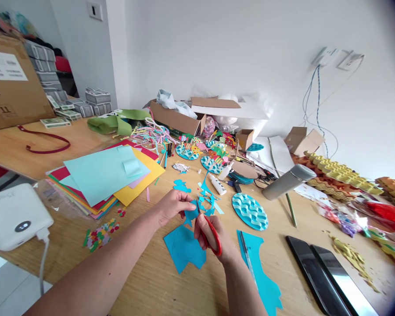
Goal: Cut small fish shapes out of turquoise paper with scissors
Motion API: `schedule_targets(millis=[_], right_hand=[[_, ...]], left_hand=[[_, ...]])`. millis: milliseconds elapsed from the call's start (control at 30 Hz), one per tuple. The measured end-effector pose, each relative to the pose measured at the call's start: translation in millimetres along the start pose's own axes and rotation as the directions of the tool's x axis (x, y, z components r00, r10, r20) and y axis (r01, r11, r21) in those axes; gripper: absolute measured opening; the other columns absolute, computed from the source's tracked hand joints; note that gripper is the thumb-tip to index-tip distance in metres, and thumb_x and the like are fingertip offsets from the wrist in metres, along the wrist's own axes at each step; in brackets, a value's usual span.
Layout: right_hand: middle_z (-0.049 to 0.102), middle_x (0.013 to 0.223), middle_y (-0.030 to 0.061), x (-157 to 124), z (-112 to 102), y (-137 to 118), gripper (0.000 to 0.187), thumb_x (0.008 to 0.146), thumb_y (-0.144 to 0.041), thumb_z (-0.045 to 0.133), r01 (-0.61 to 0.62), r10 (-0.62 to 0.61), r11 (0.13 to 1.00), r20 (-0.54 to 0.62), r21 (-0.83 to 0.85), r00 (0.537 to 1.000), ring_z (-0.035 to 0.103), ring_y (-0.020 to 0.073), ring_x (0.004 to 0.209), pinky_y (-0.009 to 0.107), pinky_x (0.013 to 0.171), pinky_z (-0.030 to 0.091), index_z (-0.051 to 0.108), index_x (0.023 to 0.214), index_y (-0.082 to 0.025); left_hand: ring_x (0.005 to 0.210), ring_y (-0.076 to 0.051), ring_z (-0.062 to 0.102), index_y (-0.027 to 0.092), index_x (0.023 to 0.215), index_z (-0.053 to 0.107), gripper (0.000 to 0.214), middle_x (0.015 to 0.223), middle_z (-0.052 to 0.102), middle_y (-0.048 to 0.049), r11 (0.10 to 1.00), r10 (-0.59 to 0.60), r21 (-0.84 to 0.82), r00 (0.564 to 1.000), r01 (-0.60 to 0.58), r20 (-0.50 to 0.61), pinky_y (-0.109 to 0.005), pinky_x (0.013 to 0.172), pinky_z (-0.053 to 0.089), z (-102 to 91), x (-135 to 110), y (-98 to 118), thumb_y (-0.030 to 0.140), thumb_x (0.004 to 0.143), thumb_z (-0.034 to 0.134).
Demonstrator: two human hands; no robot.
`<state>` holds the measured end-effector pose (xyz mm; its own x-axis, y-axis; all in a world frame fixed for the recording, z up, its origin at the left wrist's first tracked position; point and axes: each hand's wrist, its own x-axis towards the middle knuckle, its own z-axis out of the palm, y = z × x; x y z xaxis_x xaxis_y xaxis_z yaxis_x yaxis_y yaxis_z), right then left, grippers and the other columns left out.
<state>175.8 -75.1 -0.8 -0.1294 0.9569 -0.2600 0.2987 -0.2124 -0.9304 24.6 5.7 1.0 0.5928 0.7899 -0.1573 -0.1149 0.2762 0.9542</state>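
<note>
My left hand (173,206) pinches a small piece of blue paper (192,214) above the wooden table (151,281). My right hand (213,239) is closed round red-handled scissors (213,237), whose blades meet the blue piece. Under the hands lies a larger blue paper offcut (183,248). A long blue cut strip (261,272) lies to the right, with a pencil (246,259) on it. Blue scraps (206,193) lie just beyond the hands.
A blue wave-patterned disc (250,211), a glue bottle (218,184) and a grey flask (288,181) lie ahead right. A stack of coloured paper (102,177) lies left, a white device (15,215) at the near left edge, two dark phones (322,274) at right, and cardboard boxes (176,117) behind.
</note>
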Motion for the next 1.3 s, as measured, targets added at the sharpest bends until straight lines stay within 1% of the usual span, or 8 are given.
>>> schedule_targets(millis=[233,367,467,700,933,1067,1300], right_hand=[[0.047,0.038,0.0001,1.5,1.1,0.5,0.069,0.074,-0.080,0.043,-0.020,0.020,1.000,-0.024,0.001,1.000,0.040,0.0074,0.033,0.021,0.036,0.028,0.054,0.053,-0.015],[0.045,0.037,-0.0008,3.4,1.0,3.2,0.070,0.076,-0.079,0.042,-0.025,0.026,0.999,-0.029,0.021,0.999,0.038,0.0067,0.032,0.020,0.036,0.027,0.054,0.053,-0.015],[0.045,0.038,-0.0008,3.2,0.6,3.3,0.068,0.077,-0.078,0.043,-0.014,0.014,1.000,-0.023,0.021,1.000,0.039,0.0070,0.033,0.020,0.036,0.027,0.054,0.053,-0.015],[0.049,0.042,0.0003,2.1,0.1,2.7,0.068,0.078,-0.077,0.042,-0.001,0.001,1.000,-0.008,-0.008,1.000,0.042,0.0075,0.036,0.020,0.038,0.028,0.056,0.058,-0.014],[0.050,0.043,0.0006,3.2,0.3,3.6,0.069,0.077,-0.079,0.041,-0.004,0.004,0.999,0.002,-0.032,1.000,0.042,0.0076,0.037,0.020,0.038,0.027,0.056,0.059,-0.014],[0.051,0.044,0.0012,2.8,0.4,3.4,0.069,0.077,-0.079,0.041,-0.002,0.002,0.999,-0.001,-0.041,1.000,0.043,0.0080,0.039,0.020,0.039,0.029,0.057,0.059,-0.014],[0.048,0.042,-0.0004,3.0,0.1,4.9,0.066,0.080,-0.075,0.043,0.009,-0.009,1.000,-0.002,-0.025,1.000,0.042,0.0080,0.037,0.020,0.037,0.028,0.057,0.058,-0.014]], left_hand=[[0.050,-0.009,0.049,0.014,0.062,0.060,0.020,0.055,0.055,0.0024,1.000,0.005,-0.006,1.000,-0.005,-0.002,-0.021,0.047,0.036,-0.6,1.7,-4.6,0.030,0.060,0.070],[0.050,-0.009,0.049,0.014,0.066,0.061,0.021,0.058,0.057,0.0018,1.000,0.001,0.007,1.000,-0.001,-0.025,-0.021,0.046,0.036,-0.6,2.8,-7.7,0.032,0.061,0.070],[0.050,-0.009,0.048,0.014,0.063,0.059,0.022,0.056,0.055,0.0022,1.000,0.007,0.019,1.000,-0.006,-0.025,-0.021,0.046,0.036,-0.1,2.3,-6.3,0.033,0.060,0.069],[0.048,-0.008,0.046,0.014,0.059,0.058,0.020,0.053,0.053,0.0031,0.998,0.027,0.062,0.999,-0.028,0.018,-0.021,0.047,0.035,-0.7,1.7,-5.6,0.032,0.062,0.067],[0.048,-0.008,0.045,0.014,0.062,0.060,0.020,0.054,0.054,0.0026,0.999,0.008,0.045,1.000,-0.007,-0.029,-0.021,0.044,0.035,-1.6,3.8,-8.2,0.031,0.058,0.068],[0.048,-0.008,0.047,0.014,0.061,0.060,0.019,0.055,0.055,0.0019,0.998,0.012,0.055,1.000,-0.011,-0.016,-0.021,0.044,0.036,-1.1,2.9,-6.3,0.031,0.058,0.067],[0.048,-0.009,0.046,0.014,0.059,0.058,0.019,0.054,0.053,0.0024,0.997,0.017,0.077,1.000,-0.017,-0.004,-0.021,0.045,0.036,-1.1,2.8,-5.1,0.031,0.059,0.066]])
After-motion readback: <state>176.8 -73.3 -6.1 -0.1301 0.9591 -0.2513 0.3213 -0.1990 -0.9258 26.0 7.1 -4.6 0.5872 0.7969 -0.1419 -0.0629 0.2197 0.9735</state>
